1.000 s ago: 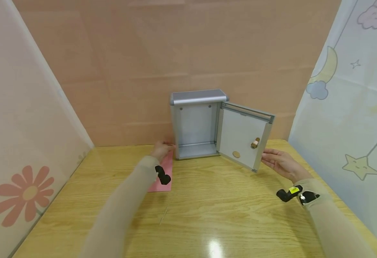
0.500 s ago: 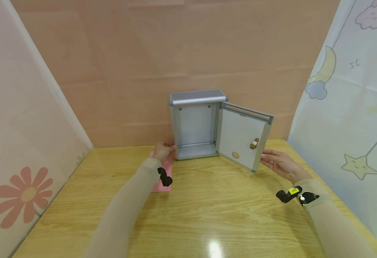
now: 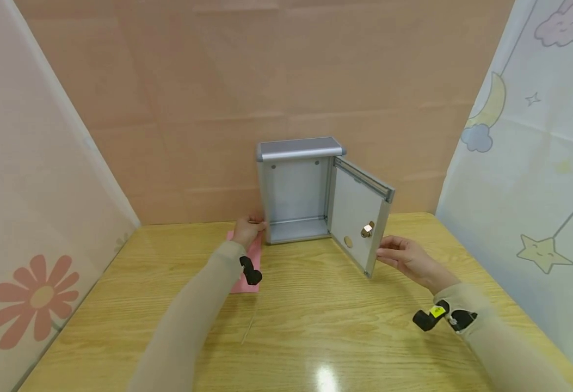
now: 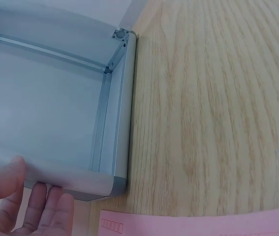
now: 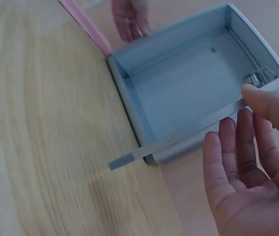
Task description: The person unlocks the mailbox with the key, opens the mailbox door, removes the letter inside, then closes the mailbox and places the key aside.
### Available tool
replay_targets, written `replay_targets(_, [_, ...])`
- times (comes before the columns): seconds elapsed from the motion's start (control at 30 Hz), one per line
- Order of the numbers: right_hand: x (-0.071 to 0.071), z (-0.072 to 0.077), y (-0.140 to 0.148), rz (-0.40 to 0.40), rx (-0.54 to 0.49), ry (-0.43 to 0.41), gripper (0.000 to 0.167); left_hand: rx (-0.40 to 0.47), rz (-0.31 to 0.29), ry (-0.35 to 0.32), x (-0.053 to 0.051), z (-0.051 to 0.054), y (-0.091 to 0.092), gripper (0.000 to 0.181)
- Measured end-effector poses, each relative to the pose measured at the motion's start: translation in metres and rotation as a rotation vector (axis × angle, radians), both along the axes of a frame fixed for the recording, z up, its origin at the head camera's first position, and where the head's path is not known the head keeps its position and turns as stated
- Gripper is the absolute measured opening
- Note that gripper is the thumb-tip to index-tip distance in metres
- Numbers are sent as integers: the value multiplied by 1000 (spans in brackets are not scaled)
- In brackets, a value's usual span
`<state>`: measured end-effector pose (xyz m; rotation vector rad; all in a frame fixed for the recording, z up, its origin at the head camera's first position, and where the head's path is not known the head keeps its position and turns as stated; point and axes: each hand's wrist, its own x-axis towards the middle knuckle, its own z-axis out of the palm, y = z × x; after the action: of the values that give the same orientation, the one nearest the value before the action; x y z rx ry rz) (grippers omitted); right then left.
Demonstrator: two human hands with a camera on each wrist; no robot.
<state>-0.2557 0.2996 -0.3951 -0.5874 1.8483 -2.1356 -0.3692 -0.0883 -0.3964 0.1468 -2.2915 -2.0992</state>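
A grey metal mailbox [image 3: 298,190] stands upright against the back wall, its front uncovered. Its hinged door [image 3: 357,212] is swung out to the right, with a small lock [image 3: 367,230] on the inner face. My left hand [image 3: 247,230] holds the box's left side low down, thumb on the front edge [image 4: 55,172] and fingers against the outside. At the door's free edge [image 5: 193,129], my right hand [image 3: 408,258] pinches the panel between thumb and fingers. A pink envelope [image 3: 247,275] lies beside the box, partly under my left forearm.
The wooden table [image 3: 306,321] runs from the box toward me. A thin pale strip [image 3: 248,329] lies on it. A brown cloth wall [image 3: 208,109] stands behind, and printed side walls [image 3: 521,163] flank the table.
The door has swung partway inward, toward me and to the left, with my right hand following its edge. My left hand stays at the box's side.
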Motion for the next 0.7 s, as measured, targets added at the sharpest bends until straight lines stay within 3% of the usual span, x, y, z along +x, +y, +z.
replay_targets(0.2, [7, 2, -40, -135, 191, 40, 9, -15, 12, 6, -1, -1, 1, 24])
replay_targets(0.37, [8, -1, -74, -233, 294, 67, 13, -9, 21, -10, -2, -3, 0, 24])
replay_targets(0.7, [2, -4, -131, -284, 228, 12, 15, -21, 61, -15, 1, -1, 3, 18])
